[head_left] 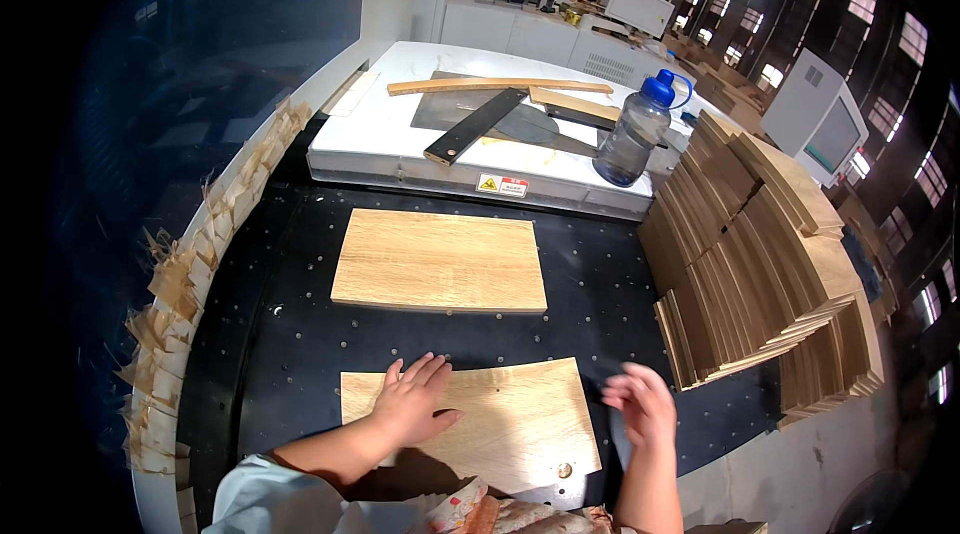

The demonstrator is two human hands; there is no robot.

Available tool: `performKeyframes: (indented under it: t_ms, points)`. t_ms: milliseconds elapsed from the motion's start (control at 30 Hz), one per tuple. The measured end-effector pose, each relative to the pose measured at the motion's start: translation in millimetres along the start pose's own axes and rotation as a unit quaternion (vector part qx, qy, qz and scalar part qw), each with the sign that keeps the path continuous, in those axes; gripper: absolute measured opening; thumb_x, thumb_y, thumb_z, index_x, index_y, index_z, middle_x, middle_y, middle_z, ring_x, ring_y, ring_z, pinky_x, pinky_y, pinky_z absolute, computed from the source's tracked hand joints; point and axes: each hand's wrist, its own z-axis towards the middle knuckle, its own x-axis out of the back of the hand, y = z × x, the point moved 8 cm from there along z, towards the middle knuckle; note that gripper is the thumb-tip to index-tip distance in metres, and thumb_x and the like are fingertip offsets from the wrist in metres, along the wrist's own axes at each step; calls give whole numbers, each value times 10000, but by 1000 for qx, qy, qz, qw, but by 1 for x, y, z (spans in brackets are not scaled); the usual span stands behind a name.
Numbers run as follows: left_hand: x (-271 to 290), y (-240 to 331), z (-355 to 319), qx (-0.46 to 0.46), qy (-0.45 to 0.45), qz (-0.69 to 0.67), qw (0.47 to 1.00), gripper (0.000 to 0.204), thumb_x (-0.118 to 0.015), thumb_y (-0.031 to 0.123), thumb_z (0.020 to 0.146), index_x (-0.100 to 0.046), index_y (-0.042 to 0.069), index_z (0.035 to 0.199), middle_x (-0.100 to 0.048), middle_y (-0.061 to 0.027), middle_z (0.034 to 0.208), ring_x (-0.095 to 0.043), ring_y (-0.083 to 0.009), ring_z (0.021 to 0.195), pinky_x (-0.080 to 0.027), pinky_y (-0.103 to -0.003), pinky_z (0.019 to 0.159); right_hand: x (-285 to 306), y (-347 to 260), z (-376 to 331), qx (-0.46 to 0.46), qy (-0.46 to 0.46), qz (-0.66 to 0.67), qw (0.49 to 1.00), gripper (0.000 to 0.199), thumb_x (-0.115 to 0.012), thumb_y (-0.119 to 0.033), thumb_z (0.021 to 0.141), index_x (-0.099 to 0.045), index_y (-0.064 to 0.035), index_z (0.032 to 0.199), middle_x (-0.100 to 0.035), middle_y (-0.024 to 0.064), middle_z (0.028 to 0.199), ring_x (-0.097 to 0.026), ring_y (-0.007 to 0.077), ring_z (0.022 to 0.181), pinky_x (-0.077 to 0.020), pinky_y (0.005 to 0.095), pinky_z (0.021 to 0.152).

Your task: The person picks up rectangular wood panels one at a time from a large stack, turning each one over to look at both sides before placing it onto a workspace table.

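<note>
Close to my body lies a flat wood-grain board (pixel 510 424) with a round, shiny recess and small dark holes near its right end. My left hand (pixel 410 402) rests on the left part of this board, fingers stretched out and holding nothing. Just past the board's right edge, my right hand (pixel 645 404) hovers with loosely bent fingers; I see nothing in it, and its fingertips are slightly blurred. A second wood-grain board (pixel 440 259) lies farther off, apart from the first and touched by neither hand. Both boards are on a black, dotted table (pixel 590 284).
Tall stacks of boards (pixel 760 274) stand at the right. Behind the table, a white machine top (pixel 370 139) carries a black bar (pixel 475 126), wooden strips (pixel 500 86) and a blue-capped water bottle (pixel 632 139). Ragged brown tape (pixel 175 279) lines the left edge. A monitor (pixel 815 119) stands far right.
</note>
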Motion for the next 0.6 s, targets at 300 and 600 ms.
performKeyframes:
  t_ms: [300, 600]
  points:
    - [1, 49, 125, -130, 36, 19, 991, 667, -594, 370, 826, -343, 62, 1362, -267, -172, 1440, -187, -323, 1370, -172, -521, 1087, 60, 17, -117, 116, 140, -723, 666, 423, -634, -191, 750, -554, -27, 1132, -508, 167, 1244, -411, 383, 1217, -258, 536, 1028]
    - [-30, 23, 203, -170, -23, 102, 980, 444, -470, 360, 910, -421, 249, 1337, -302, -63, 1455, -223, -258, 1368, -181, -508, 1098, 56, 13, -118, 126, 164, -718, 665, 396, -628, -133, 744, -559, -24, 1118, -519, 159, 1239, -437, 352, 1205, -277, 473, 1036]
